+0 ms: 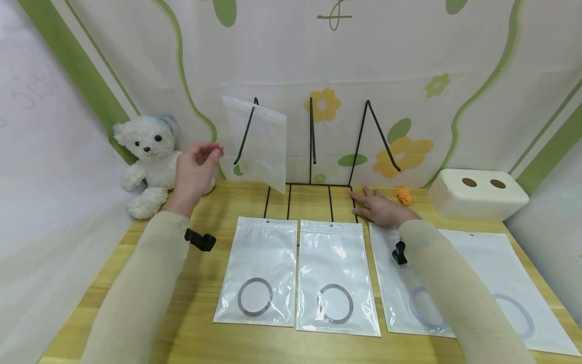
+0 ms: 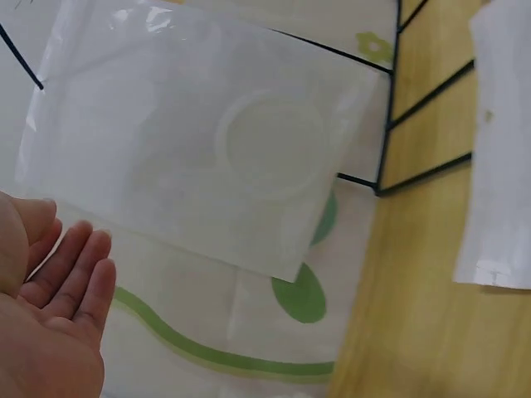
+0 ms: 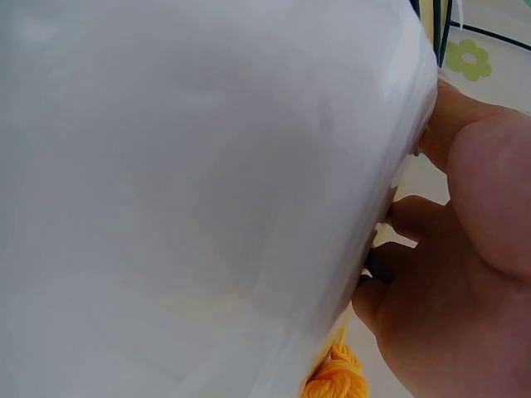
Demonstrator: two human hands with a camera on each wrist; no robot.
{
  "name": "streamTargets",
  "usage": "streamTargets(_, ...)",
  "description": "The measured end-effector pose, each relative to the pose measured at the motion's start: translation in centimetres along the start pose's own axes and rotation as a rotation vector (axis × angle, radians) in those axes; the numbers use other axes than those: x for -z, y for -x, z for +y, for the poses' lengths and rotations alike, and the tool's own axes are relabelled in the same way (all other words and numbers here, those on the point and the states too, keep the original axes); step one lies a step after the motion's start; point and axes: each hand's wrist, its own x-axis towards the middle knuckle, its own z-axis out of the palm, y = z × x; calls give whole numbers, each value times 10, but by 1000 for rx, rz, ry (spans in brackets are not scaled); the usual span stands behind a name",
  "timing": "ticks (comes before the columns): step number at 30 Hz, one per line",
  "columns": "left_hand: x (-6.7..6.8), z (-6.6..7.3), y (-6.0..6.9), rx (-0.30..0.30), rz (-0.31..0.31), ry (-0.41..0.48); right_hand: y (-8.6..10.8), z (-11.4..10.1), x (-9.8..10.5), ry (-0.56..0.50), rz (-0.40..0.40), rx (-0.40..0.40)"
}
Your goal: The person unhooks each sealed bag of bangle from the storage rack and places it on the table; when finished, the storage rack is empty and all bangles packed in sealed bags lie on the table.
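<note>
A white zip bag (image 1: 263,139) hangs at a slant from the left hook of a black wire rack (image 1: 311,184). Through its film, a ring shape (image 2: 274,145) shows faintly in the left wrist view. My left hand (image 1: 196,169) is just left of this bag, apart from it, fingers loosely bent and holding nothing. Fingers spread, my right hand (image 1: 382,206) rests at the right side of the rack's base. Beneath the right wrist lies another bag (image 1: 395,273) with a ring inside, partly hidden by the sleeve; its white surface fills much of the right wrist view.
Two bags with rings, one left (image 1: 259,253) and one right (image 1: 334,263), lie in front of the rack. Another bag (image 1: 491,258) is at far right. A white plush bear (image 1: 152,167), orange yarn (image 1: 402,195) and a white box with two holes (image 1: 477,194) stand around.
</note>
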Motion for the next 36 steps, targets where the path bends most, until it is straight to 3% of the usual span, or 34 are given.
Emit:
streamTargets(6, -5, 22, -23, -36, 57, 104, -1, 0, 0, -5, -9, -7)
streamTargets(14, -9, 52, -52, 36, 18, 47, -1, -3, -2, -2, 1, -3)
streamTargets(18, -10, 61, -60, 70, -16, 31, -2, -4, -3, 0, -4, -13)
streamTargets(22, -10, 64, -63, 74, -11, 17, -4, -4, -4, 4, -7, -22)
streamTargets(30, -9, 61, -64, 69, 114, 21, -7, -3, -3, 7, -9, -8)
streamTargets(36, -7, 59, -63, 61, 130, 43, -4, -4, 0, -4, -7, 2)
